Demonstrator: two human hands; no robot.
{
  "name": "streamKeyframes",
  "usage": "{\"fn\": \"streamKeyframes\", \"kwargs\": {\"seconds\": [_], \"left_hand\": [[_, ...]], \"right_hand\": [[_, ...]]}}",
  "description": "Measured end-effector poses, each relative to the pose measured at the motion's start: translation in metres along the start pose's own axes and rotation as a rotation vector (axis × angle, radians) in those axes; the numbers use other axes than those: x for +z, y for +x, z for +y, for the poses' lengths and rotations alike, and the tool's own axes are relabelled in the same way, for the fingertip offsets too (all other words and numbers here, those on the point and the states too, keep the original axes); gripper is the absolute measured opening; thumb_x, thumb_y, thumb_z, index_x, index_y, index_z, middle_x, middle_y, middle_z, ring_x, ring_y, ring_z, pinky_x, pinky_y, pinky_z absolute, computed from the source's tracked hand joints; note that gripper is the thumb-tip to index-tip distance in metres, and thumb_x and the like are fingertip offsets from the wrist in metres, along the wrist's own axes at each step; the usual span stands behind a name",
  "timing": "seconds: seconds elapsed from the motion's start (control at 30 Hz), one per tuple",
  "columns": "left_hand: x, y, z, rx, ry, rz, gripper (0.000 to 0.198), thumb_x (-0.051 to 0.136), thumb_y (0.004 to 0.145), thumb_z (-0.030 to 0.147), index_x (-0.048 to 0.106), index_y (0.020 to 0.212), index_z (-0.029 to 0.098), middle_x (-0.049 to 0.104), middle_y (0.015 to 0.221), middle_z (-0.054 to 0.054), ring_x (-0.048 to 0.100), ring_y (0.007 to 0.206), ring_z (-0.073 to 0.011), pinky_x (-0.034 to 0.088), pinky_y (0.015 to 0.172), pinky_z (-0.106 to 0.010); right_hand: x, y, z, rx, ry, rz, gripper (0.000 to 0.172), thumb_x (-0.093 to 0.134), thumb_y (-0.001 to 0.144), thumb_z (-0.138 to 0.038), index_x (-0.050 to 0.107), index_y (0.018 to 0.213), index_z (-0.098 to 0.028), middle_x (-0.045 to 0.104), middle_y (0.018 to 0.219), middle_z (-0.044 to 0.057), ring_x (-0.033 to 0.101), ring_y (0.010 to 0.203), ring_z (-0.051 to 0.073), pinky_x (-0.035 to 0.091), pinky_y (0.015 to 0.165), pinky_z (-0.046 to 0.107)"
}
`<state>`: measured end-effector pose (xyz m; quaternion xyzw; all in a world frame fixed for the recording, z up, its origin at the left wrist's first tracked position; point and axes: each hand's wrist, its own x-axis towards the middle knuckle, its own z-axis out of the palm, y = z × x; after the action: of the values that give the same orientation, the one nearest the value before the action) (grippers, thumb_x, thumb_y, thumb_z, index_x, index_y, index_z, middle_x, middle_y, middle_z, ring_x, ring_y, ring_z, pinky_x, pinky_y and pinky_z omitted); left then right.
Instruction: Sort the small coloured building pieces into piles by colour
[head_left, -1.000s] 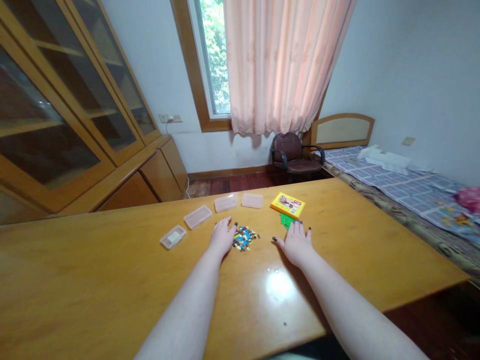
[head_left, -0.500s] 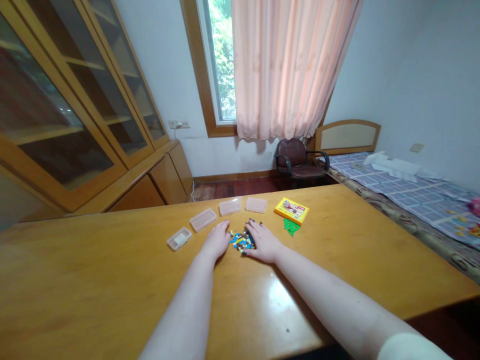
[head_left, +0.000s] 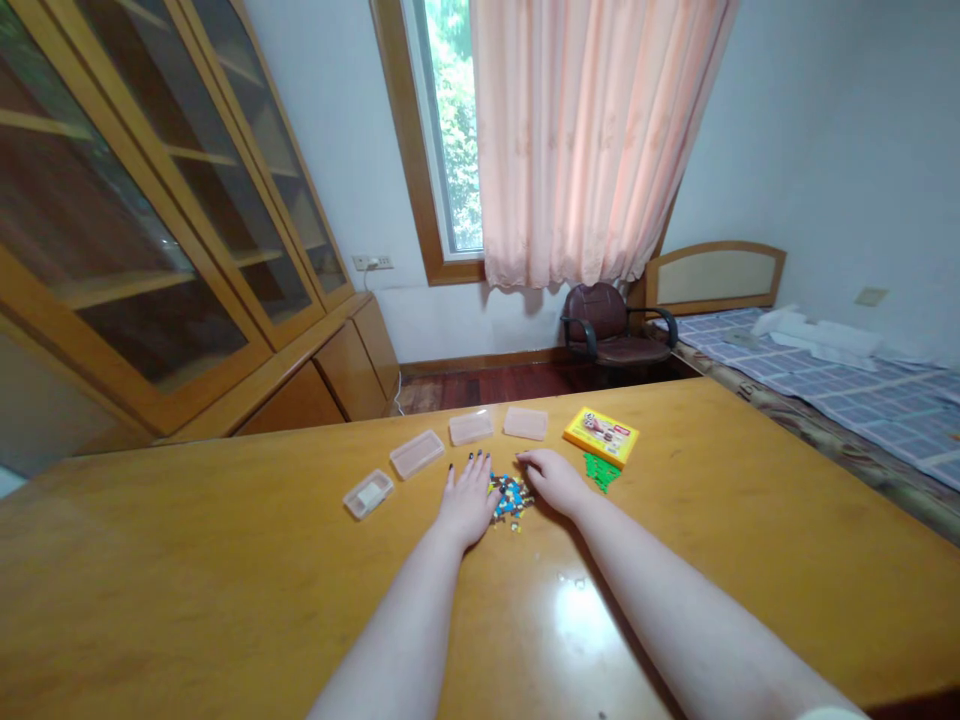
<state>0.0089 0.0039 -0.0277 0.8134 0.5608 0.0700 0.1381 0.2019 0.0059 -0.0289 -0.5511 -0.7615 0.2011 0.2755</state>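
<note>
A pile of small building bricks point(head_left: 511, 495) in blue, brown, yellow and white lies on the wooden table between my hands. My left hand point(head_left: 466, 502) rests flat at the left side of the pile, its fingers spread and the thumb touching the bricks. At the right side, my right hand point(head_left: 556, 482) is loosely cupped with bent fingers, its thumb hidden. I see nothing held in either hand. A few loose pieces lie just in front of the pile.
Beyond the hands stand several clear plastic boxes point(head_left: 418, 455), the leftmost box point(head_left: 369, 495) with a white item inside. A yellow box point(head_left: 602, 435) lies to the right, with green pieces point(head_left: 601, 472) before it. The wooden table point(head_left: 225, 580) ends near a chair point(head_left: 611, 325).
My left hand has turned flatter and spread its fingers over the pile's left side. My right hand's fingers have gone from stretched to bent. The view has shifted slightly.
</note>
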Motion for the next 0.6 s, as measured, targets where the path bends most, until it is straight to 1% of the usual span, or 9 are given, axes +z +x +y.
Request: {"fn": "streamKeyframes", "kwargs": {"seconds": [0.07,0.13,0.2,0.3,0.37,0.43,0.53,0.6], "left_hand": [[-0.001,-0.002,0.001,0.005,-0.022,-0.001,0.06,0.035,0.089,0.036,0.025,0.146,0.017,0.018,0.153,-0.01,0.016,0.142,-0.0238,0.007,0.115,-0.05],[0.0,-0.007,0.003,0.012,-0.027,-0.013,0.065,0.037,0.087,0.039,0.022,0.146,0.016,0.014,0.154,-0.01,0.012,0.142,-0.0251,0.009,0.115,-0.05],[0.004,-0.016,0.01,-0.007,-0.004,-0.005,0.071,0.041,0.084,0.044,0.024,0.146,0.015,0.014,0.153,-0.012,0.011,0.142,-0.0292,0.007,0.114,-0.054],[0.015,-0.025,0.024,-0.055,0.022,-0.003,0.078,0.046,0.08,0.052,0.028,0.145,0.012,0.017,0.152,-0.016,0.01,0.141,-0.034,0.006,0.113,-0.056],[0.019,-0.025,0.032,-0.067,0.027,-0.009,0.078,0.045,0.081,0.051,0.029,0.144,0.01,0.018,0.152,-0.017,0.011,0.141,-0.0342,0.006,0.113,-0.056],[0.019,-0.02,0.035,-0.033,0.019,-0.01,0.073,0.043,0.083,0.048,0.029,0.144,0.011,0.019,0.152,-0.016,0.013,0.142,-0.0319,0.008,0.114,-0.054],[0.014,-0.012,0.029,0.038,-0.022,-0.003,0.067,0.04,0.085,0.042,0.028,0.144,0.013,0.022,0.152,-0.013,0.017,0.142,-0.0278,0.011,0.115,-0.049],[0.009,-0.009,0.023,0.028,-0.04,0.047,0.064,0.041,0.086,0.039,0.03,0.143,0.014,0.025,0.152,-0.013,0.022,0.14,-0.0269,0.014,0.115,-0.048]], "right_hand": [[0.001,0.002,0.0,-0.017,0.007,0.016,0.038,0.042,0.081,-0.01,0.067,0.11,-0.016,0.067,0.112,0.008,0.06,0.105,0.017,0.041,0.096,0.029],[0.003,0.003,-0.001,-0.099,-0.013,0.01,0.039,0.043,0.079,-0.007,0.068,0.106,-0.018,0.068,0.109,0.007,0.059,0.103,0.016,0.041,0.095,0.029],[0.005,0.003,-0.003,-0.185,-0.065,-0.009,0.039,0.044,0.077,-0.007,0.07,0.103,-0.02,0.069,0.106,0.006,0.058,0.101,0.016,0.04,0.095,0.03],[0.006,0.001,-0.005,-0.236,-0.164,-0.042,0.036,0.046,0.08,-0.011,0.071,0.102,-0.024,0.066,0.111,0.005,0.055,0.105,0.018,0.038,0.097,0.033],[0.006,0.0,-0.007,-0.224,-0.218,-0.047,0.034,0.047,0.082,-0.015,0.07,0.105,-0.026,0.062,0.119,0.006,0.05,0.112,0.02,0.035,0.099,0.036],[0.006,-0.001,-0.008,-0.178,-0.257,-0.031,0.033,0.046,0.085,-0.02,0.068,0.11,-0.025,0.058,0.124,0.006,0.046,0.118,0.022,0.032,0.102,0.038],[0.004,0.0,-0.009,-0.088,-0.297,0.012,0.033,0.045,0.087,-0.024,0.065,0.113,-0.024,0.055,0.129,0.007,0.041,0.123,0.024,0.028,0.105,0.039],[0.001,0.002,-0.008,-0.019,-0.302,0.041,0.033,0.045,0.087,-0.023,0.065,0.113,-0.022,0.056,0.127,0.008,0.044,0.121,0.024,0.03,0.103,0.037]]}}
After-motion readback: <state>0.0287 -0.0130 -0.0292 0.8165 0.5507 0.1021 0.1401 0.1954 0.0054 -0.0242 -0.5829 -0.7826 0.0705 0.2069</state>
